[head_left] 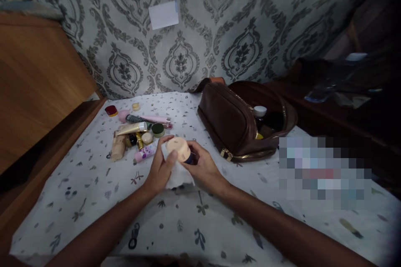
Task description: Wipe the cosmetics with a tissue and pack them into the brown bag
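A small jar with a peach-coloured lid (178,146) and a dark lower part is held up between my hands over the table. My right hand (205,169) is closed around the jar's right side. In my left hand (159,172) a thin white wipe (179,176) is pressed against the left of the jar, with the thumb near the lid; the wipe hangs down below. Close to my left hand lies a white and purple tube (145,153). The jar's underside is hidden by the wipe and my fingers.
Several cosmetics lie at the left, among them a beige tube (118,146), a dark green-lidded jar (158,129) and a red-capped item (110,110). An unzipped brown bag (225,117) with bottles inside stands at the right. A wooden cabinet (40,75) borders the left.
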A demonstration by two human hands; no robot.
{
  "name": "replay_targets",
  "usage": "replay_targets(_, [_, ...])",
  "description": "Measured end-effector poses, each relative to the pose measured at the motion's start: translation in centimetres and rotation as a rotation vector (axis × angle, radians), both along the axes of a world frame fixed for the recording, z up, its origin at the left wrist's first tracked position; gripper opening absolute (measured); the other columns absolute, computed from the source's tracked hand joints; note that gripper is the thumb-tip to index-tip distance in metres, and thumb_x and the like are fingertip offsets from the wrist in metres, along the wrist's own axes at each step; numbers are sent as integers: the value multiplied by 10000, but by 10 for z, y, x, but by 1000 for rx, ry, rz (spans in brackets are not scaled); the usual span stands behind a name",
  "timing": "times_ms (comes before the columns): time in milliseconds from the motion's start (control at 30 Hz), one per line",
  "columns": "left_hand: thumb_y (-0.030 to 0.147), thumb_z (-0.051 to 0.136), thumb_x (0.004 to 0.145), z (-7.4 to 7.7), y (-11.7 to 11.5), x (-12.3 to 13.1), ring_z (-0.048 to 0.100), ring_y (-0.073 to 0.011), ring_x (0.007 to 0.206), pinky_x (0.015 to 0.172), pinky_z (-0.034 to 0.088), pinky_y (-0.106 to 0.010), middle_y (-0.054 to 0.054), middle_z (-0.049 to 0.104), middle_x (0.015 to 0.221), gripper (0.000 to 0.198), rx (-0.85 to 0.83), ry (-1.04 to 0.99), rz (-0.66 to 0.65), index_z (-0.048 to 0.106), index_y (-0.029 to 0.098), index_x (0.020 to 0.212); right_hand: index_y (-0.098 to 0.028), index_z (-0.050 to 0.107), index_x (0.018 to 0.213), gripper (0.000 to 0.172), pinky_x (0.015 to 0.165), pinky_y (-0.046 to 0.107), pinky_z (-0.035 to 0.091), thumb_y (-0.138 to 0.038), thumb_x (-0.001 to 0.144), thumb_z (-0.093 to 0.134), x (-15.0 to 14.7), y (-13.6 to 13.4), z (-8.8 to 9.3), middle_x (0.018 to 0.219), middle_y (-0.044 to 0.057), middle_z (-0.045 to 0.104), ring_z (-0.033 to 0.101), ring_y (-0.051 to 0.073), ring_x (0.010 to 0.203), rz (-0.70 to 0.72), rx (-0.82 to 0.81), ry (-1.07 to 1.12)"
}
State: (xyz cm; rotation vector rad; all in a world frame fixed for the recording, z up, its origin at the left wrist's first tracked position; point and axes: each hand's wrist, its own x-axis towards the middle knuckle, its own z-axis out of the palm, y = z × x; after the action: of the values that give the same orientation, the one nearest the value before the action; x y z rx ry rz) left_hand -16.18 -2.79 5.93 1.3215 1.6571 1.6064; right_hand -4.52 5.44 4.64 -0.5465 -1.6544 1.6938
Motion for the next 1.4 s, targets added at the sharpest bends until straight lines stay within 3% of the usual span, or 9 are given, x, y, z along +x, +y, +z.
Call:
replay_targets(100, [602,682,752,-9,2,2,528,-263,1174,1015,419,-372,-110,549,1265,742,59,25,-48,378,203,1299,-221,560,1082,506,878,324,521,-310,642,793,-1,1,-2,1072,30,666,635,195,976,71,-22,97])
replay_targets(233, [506,788,665,-14,3,-1,513,-285,1180,1032,388,-421,-120,511,1283,808,50,114,31,390,203,1300,-207,561,1128,467,945,365,483,-157,678,674,0,-2,-7,1090,52,628,594,207,1033,66,154,74])
replay_targets(400, [520,745,704,-6,0,-7,543,-269,1068,949,410,-404,-95,565,1144,623,97,324,30,499,196,1176,-183,619,975,322,817,351,491,-83,672,573,6,-2,-5,963,52,564,568,210,916,15,405,-143])
replay_targets(533, [516,580,856,5,-4,-7,554,-235,941,849,422,-360,-71,587,994,407,103,438,-24,538,180,1084,-182,604,855,185,739,319,477,-99,690,615,8,-4,-1,863,20,549,555,190,826,8,457,-278])
replay_targets(633, [456,444,944,12,-6,-5,554,-213,897,829,415,-338,-57,588,936,298,67,425,-18,548,183,998,-184,616,935,261,787,333,485,-127,685,667,7,-7,0,923,28,613,583,202,875,17,417,-287])
replay_targets(833, [425,370,973,22,-3,-7,505,-168,722,712,382,-291,3,525,721,351,-66,334,1,494,201,733,-212,470,1332,745,953,391,465,-137,638,730,7,-13,1,1265,73,606,586,245,1095,99,309,-235])
replay_targets(1000, [396,476,905,24,3,-23,540,-166,739,746,400,-285,18,561,750,219,-123,260,8,519,200,821,-220,234,1479,1032,889,443,485,-330,644,832,11,-17,0,1119,82,597,585,265,1001,221,272,-282])
replay_targets(1200, [420,583,795,19,5,-35,543,-179,806,740,424,-278,17,573,834,278,-263,52,-57,565,215,981,-286,311,1411,871,846,384,481,-345,701,812,13,-20,3,1025,27,533,545,196,906,378,182,-100])
replay_targets(1400, [569,674,732,9,10,-31,554,-139,702,648,436,-240,29,578,771,424,-303,-278,-72,589,210,943,-290,454,1258,693,836,324,492,-317,680,836,10,-18,6,1100,20,542,569,157,930,549,-190,53])
